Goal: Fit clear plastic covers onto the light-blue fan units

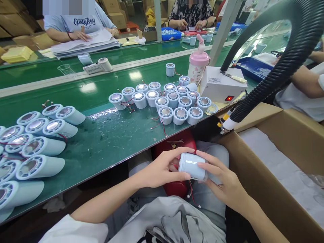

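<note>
Grip: both hands (162,168) (220,184) clasp pale blue housing (192,166); far end hidden.

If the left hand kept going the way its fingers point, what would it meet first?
The left hand points rightward and already touches the pale blue cylindrical housing; just beyond is the right hand, gripping its far side. Depth looks shared.

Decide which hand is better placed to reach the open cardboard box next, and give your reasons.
Probably the right hand. It holds the pale blue cylinder on the side nearest the cardboard box, which stands to the person's right. The left hand would have to cross over.
</note>
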{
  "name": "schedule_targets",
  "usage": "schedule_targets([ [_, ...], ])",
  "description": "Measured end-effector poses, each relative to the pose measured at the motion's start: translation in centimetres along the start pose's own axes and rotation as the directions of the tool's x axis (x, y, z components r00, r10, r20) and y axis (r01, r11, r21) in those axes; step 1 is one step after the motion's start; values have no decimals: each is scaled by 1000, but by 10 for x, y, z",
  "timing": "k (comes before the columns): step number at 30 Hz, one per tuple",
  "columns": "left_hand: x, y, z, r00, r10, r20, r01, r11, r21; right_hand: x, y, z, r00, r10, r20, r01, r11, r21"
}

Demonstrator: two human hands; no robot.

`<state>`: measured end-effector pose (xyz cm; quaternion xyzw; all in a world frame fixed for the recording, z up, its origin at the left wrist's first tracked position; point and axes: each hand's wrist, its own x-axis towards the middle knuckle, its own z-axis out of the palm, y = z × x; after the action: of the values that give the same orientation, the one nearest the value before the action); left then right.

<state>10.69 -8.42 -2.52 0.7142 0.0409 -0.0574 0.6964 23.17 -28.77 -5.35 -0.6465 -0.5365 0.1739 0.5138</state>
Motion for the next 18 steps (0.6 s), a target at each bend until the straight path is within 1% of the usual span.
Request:
schedule_targets([
  [1,0,0,-1,1000,8,11,-9,1000,6,1,-1,-1,997,71,27,-73,994,81],
  [2,0,1,-2,999,31,17,-32,999,8,1,-3,-1,985,164,55,-172,965,198],
  [3,0,1,-3,998,60,27,-60,998,-2,2,-4,-1,964,250,89,-266,905,331],
  [4,0,1,-4,996,83,41,-82,996,-26,3,-6,-1,942,313,124,-334,825,455],
  [5,-1,2,-5,994,94,58,-90,994,-66,4,-7,-1,923,353,154,-377,746,548],
  [6,-1,2,-5,993,91,81,-81,990,-118,4,-8,-1,908,381,176,-406,688,601],
  [7,-2,1,-5,992,77,103,-59,984,-171,4,-8,-1,894,406,188,-430,659,618],
  [8,-2,0,-5,991,55,119,-29,977,-212,4,-9,-1,880,435,189,-452,651,610],
  [10,0,-5,-4,990,14,137,22,966,-256,4,-9,-1,852,492,179,-501,665,554],
  [13,3,-15,0,987,-36,155,75,966,-248,4,-9,6,810,556,187,-565,654,504],
  [14,4,-18,0,987,-58,149,93,966,-239,4,-8,10,806,557,200,-571,645,508],
  [15,4,-21,-1,986,-94,140,125,965,-230,5,-6,15,812,542,216,-566,643,515],
  [16,2,-21,-3,980,-143,135,170,962,-215,6,-2,17,827,518,217,-549,664,507],
  [17,1,-21,-9,972,-196,127,218,957,-194,7,4,17,849,487,207,-522,705,481],
  [18,0,-20,-17,960,-257,112,272,951,-148,8,13,12,866,469,172,-495,761,419],
])
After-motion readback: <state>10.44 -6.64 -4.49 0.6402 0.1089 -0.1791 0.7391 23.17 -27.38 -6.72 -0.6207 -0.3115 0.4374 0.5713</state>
